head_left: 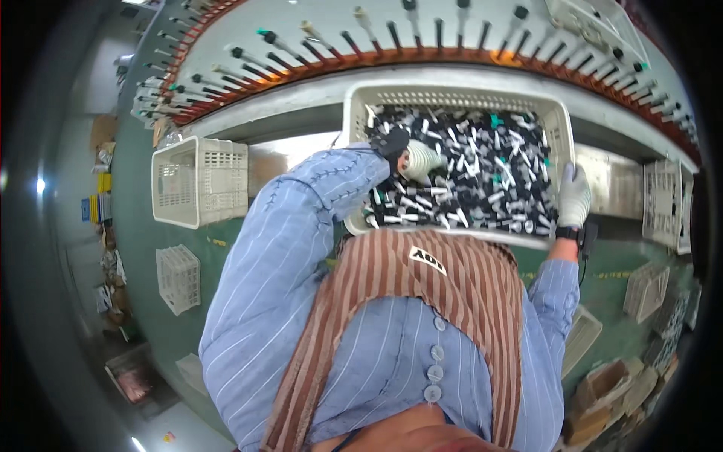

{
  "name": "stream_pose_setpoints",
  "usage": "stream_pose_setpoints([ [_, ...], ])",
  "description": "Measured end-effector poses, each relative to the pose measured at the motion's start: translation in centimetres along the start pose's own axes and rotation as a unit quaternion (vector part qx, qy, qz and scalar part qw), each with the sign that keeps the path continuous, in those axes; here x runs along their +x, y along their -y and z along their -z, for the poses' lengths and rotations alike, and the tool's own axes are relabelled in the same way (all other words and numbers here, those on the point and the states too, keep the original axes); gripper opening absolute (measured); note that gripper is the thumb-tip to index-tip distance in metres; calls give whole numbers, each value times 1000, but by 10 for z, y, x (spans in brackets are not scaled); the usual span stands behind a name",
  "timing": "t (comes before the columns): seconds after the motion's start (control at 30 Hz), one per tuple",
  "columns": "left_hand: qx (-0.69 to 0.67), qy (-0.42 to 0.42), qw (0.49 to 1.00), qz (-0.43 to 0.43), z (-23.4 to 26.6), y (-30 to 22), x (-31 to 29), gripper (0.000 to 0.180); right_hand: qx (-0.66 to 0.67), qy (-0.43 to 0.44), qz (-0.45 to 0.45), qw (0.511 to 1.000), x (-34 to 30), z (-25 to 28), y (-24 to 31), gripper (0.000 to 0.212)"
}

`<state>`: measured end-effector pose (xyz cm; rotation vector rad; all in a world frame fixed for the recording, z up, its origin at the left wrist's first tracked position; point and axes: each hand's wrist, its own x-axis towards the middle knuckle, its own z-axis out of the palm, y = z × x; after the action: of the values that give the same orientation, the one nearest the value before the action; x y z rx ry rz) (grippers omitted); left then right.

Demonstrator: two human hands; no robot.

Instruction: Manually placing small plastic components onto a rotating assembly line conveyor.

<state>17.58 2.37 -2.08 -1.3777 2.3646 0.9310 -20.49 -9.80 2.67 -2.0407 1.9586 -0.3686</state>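
Observation:
A large off-white plastic basket [563, 135] is in front of my chest, its near edge close against the striped apron. It is filled with many small black, white and green plastic parts [482, 162]. My left hand [423, 161], in a white knitted glove, reaches down onto the parts on the basket's left side. Its fingers are mostly hidden, so what they hold does not show. On the right side, my gloved right hand [575, 199] grips the basket's rim, thumb and fingertips near the top edge.
Beyond the basket runs a curved line of upright pegs [392, 34] along an orange-brown rail [452, 54], several with black or white pieces on top. White crates stand at left [199, 181] and right [666, 203]. Smaller crates [179, 279] and cardboard boxes [602, 384] lie lower down.

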Motion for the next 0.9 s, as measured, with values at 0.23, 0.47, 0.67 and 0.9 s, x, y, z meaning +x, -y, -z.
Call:
stream_pose_setpoints([
  [0.23,-70,-11,997,38,-7,17,-3,34,114,-248,167,947,-9,3,35,28],
  [0.47,-97,-75,992,-28,3,3,-38,24,12,230,463,856,-64,-47,131,29],
  [0.67,-404,-192,894,4,-2,9,-58,26,-88,331,496,798,-57,-61,141,35],
  [0.9,-593,-296,744,81,-2,-8,-81,40,-166,228,622,730,-60,-51,155,33],
])
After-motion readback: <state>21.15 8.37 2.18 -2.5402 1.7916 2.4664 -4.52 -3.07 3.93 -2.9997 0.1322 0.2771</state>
